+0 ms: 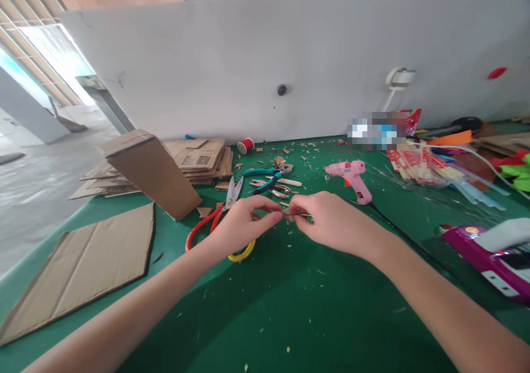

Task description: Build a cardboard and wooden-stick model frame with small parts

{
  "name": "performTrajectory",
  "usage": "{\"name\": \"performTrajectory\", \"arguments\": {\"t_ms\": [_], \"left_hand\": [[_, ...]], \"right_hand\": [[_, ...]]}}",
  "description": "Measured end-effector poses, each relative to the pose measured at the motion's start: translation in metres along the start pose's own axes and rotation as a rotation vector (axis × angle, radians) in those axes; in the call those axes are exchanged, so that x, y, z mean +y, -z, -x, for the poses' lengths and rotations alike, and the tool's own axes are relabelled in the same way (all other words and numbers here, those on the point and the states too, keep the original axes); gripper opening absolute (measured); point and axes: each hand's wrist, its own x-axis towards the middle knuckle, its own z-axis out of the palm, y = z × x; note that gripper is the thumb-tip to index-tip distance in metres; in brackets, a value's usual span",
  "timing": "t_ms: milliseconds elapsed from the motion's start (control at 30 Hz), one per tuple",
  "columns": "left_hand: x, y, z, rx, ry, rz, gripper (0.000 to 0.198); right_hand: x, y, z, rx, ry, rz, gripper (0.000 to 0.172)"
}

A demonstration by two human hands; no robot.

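My left hand (242, 224) and my right hand (327, 218) meet over the green table (298, 307), fingertips pinched together on a small brown piece (289, 214) with a thin stick poking out to the right. The piece is too small to name. Red-and-yellow-handled scissors (215, 218) lie just behind and under my left hand. A pink glue gun (351, 177) lies behind my right hand, its black cord running right. Teal-handled pliers (265, 177) and several wooden sticks and cardboard scraps lie just beyond my fingers.
A flat cardboard sheet (83, 268) lies at the left, a cardboard box (153, 171) leans on a stack of flattened cardboard (199, 160). A red thread spool (246, 145) stands by the white partition. Packaged sticks (418, 166), coloured sheets and a purple device (484, 254) crowd the right.
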Motion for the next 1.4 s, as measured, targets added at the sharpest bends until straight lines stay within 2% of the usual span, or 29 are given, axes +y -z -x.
{"name": "performTrajectory", "arguments": {"t_ms": [100, 200, 233, 300, 367, 433, 500, 567, 600, 700, 833, 933, 1033, 1167, 1267, 1333, 1400], "left_hand": [[-0.002, -0.008, -0.003, -0.052, -0.092, -0.139, 0.014], [-0.009, -0.017, -0.006, -0.071, -0.147, -0.242, 0.011], [-0.012, -0.019, -0.007, -0.055, -0.152, -0.283, 0.011], [-0.018, -0.021, -0.008, -0.011, -0.150, -0.373, 0.011], [-0.024, -0.021, -0.009, 0.038, -0.132, -0.425, 0.011], [-0.028, -0.022, -0.009, 0.059, -0.126, -0.427, 0.011], [-0.030, -0.023, -0.010, 0.059, -0.138, -0.440, 0.011], [-0.029, -0.023, -0.011, 0.032, -0.145, -0.458, 0.011], [-0.028, -0.024, -0.011, 0.024, -0.136, -0.457, 0.012], [-0.025, -0.023, -0.011, 0.003, -0.104, -0.417, 0.014], [-0.026, -0.014, -0.005, -0.013, -0.094, -0.413, 0.015], [-0.026, 0.000, -0.002, -0.067, -0.140, -0.498, 0.014], [-0.019, 0.015, -0.001, -0.123, -0.168, -0.502, 0.018], [-0.009, 0.019, -0.001, 0.083, -0.101, -0.455, 0.016], [-0.010, 0.011, -0.001, 0.124, -0.126, -0.406, 0.020], [-0.014, 0.006, -0.002, 0.040, -0.116, -0.398, 0.028], [-0.017, 0.001, -0.002, -0.077, -0.120, -0.455, 0.029]], "right_hand": [[-0.008, 0.009, -0.015, -0.152, 0.092, 0.211, 0.016], [-0.012, 0.009, -0.037, -0.411, 0.098, 0.251, 0.027], [-0.012, 0.008, -0.043, -0.456, 0.090, 0.251, 0.033], [-0.012, 0.005, -0.051, -0.466, 0.051, 0.164, 0.036], [-0.012, 0.002, -0.052, -0.377, 0.012, -0.012, 0.027], [-0.012, -0.004, -0.051, -0.213, -0.010, -0.248, 0.023], [-0.013, -0.014, -0.049, -0.044, -0.047, -0.545, 0.031], [-0.013, -0.027, -0.050, 0.058, -0.135, -0.869, 0.037], [-0.014, -0.034, -0.052, 0.082, -0.184, -0.966, 0.040], [-0.015, -0.054, -0.057, 0.235, -0.257, -1.067, 0.041], [-0.019, -0.069, -0.061, 0.337, -0.161, -0.855, 0.041], [-0.023, -0.072, -0.062, 0.369, -0.074, -0.680, 0.042], [-0.023, -0.074, -0.064, 0.382, -0.070, -0.649, 0.041], [-0.015, -0.072, -0.062, 0.385, -0.121, -0.756, 0.036], [-0.010, -0.060, -0.056, 0.268, -0.104, -0.791, 0.027], [-0.008, -0.047, -0.050, 0.094, -0.066, -0.706, 0.023], [-0.008, -0.032, -0.043, -0.025, -0.018, -0.452, 0.024]]}}
